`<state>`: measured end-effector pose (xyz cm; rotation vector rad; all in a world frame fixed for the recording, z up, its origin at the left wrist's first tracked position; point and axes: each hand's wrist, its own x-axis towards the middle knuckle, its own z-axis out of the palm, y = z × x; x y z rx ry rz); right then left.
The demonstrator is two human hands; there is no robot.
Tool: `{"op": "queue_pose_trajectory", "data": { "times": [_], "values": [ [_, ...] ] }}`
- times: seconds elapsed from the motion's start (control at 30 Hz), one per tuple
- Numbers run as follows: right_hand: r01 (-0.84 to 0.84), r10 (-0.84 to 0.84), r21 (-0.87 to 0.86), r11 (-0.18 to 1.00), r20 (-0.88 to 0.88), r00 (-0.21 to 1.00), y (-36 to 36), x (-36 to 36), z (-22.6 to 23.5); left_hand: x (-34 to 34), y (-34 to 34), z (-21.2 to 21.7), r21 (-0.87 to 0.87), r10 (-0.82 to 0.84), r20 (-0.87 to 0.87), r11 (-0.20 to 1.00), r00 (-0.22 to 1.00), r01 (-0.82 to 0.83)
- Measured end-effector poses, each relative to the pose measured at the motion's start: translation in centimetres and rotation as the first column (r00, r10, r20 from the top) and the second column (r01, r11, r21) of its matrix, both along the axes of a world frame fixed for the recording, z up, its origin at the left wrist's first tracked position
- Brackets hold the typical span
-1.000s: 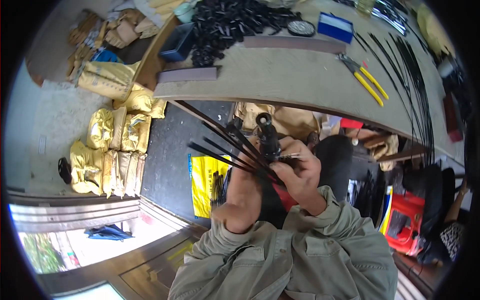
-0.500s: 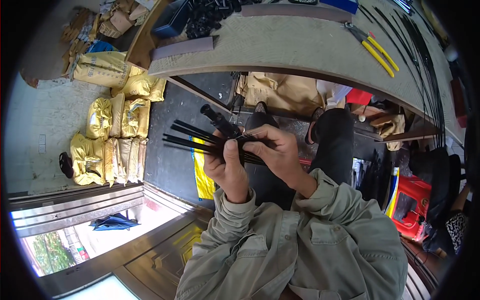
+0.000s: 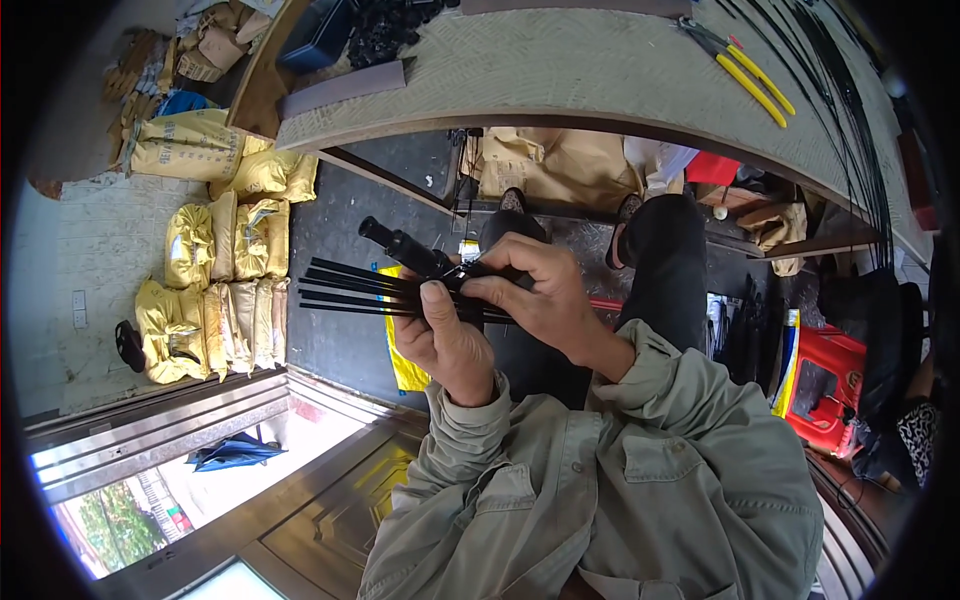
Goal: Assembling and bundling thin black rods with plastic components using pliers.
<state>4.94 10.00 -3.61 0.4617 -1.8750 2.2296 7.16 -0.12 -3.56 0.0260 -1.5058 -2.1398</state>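
A bundle of thin black rods [image 3: 350,290] lies gripped in front of the person's chest, its long axis running nearly level, with the free ends fanning out toward the person's left. A black cylindrical handle-like piece [image 3: 400,243] sits on top of the bundle, angled up and to the left (what it is exactly cannot be told). The left hand [image 3: 445,335] is wrapped under and around the rods, thumb pressed up across them, closed on the bundle. The right hand [image 3: 530,290] closes over the same spot from above and from the right, fingers curled down onto the rods and the black piece. So both hands meet at the rods' right-hand end, and the loose length lies wholly on the left hand's side. Farther out, a curved workbench [image 3: 560,80] carries yellow-handled pliers [image 3: 750,75] and more long black rods [image 3: 850,110]; yellow sacks [image 3: 215,270] are stacked on the floor at left.
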Motion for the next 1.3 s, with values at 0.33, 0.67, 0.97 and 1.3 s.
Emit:
{"op": "queue_pose_trajectory", "data": {
  "times": [0.33,0.67,0.97,1.3],
  "values": [
    [-0.104,0.131,-0.147,0.984,0.184,0.974,-0.2,0.3,-0.3,0.6,1.8,0.6,-0.008,0.002,0.037,1.000,0.999,-0.002],
    [-0.144,0.151,-0.207,0.968,0.022,0.988,0.1,0.2,-1.8,0.3,-1.3,0.1,0.246,-0.324,0.097,0.924,0.941,0.293],
    [0.058,-0.057,0.009,0.998,-0.084,0.995,0.1,0.6,-1.2,0.4,-0.7,-0.5,0.234,-0.237,0.063,0.948,0.969,0.216],
    [-0.252,0.295,-0.190,0.949,0.247,0.923,1.2,0.2,-0.9,0.8,0.3,-0.6,0.043,-0.100,-0.018,0.994,0.995,0.101]
  ]
}}
